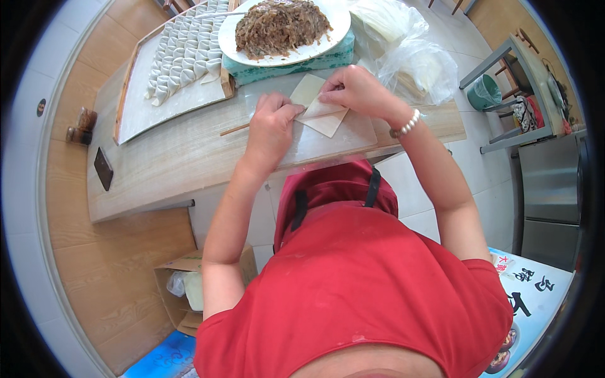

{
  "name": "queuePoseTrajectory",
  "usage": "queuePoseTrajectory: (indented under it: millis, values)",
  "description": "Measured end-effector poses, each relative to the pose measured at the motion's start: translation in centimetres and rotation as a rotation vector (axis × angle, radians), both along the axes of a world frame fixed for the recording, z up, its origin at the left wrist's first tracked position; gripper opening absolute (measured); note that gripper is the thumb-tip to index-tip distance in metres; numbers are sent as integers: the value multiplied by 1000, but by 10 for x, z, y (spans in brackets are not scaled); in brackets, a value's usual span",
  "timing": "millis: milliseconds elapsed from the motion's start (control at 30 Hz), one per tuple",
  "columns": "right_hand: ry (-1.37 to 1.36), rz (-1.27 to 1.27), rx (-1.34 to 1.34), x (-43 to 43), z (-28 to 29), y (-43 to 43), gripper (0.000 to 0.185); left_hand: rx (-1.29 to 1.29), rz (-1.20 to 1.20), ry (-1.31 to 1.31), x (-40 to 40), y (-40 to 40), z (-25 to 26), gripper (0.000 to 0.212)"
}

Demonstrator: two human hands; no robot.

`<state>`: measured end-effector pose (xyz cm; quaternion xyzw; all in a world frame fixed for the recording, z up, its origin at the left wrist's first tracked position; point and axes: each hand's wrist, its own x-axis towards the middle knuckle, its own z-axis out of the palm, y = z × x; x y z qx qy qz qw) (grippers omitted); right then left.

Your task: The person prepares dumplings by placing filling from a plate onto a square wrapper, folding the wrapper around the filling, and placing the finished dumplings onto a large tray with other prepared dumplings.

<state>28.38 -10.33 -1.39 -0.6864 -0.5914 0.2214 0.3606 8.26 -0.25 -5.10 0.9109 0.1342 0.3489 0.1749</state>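
My left hand [274,118] holds the left side of a square dough wrapper [326,120], near a thin wooden stick [235,129] that lies partly behind the hand. My right hand [342,90] pinches a raised flap of wrapper between thumb and fingers. A further wrapper [306,89] lies just behind, on a translucent plastic sheet [352,134]. Beyond the hands, a white oval plate [227,40] bears a mound of brown minced filling [281,28] and a light-coloured utensil, its plate resting on a green-wrapped package [293,71]. Folded dumplings [184,56] stand in rows on a tray [142,111] at the left.
Clear plastic bags with wrappers [416,71] lie at the table's back right. A dark phone-like object [103,168] is near the wooden table's [189,165] left end, with small jars [85,125] beyond. Below stands an open cardboard box [165,288]; a green bin [484,92] is farther right.
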Motion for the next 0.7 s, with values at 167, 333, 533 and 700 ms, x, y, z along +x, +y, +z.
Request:
queuePoseTrajectory:
  millis: [167, 333, 533, 700]
  values:
    - [-46, 11, -144, 7, -4, 17, 24, -16, 26, 31, -3, -3, 3, 17]
    - [-42, -112, -37, 4, -13, 17, 25, -107, -17, 122, -3, 10, 8, 19]
    - [-44, 13, 164, -2, -23, -8, 17, -365, -18, 223, 3, 20, 21, 17]
    - [-430, -234, 384, -13, -34, 9, 18, -508, -3, 331, 7, 39, 30, 18]
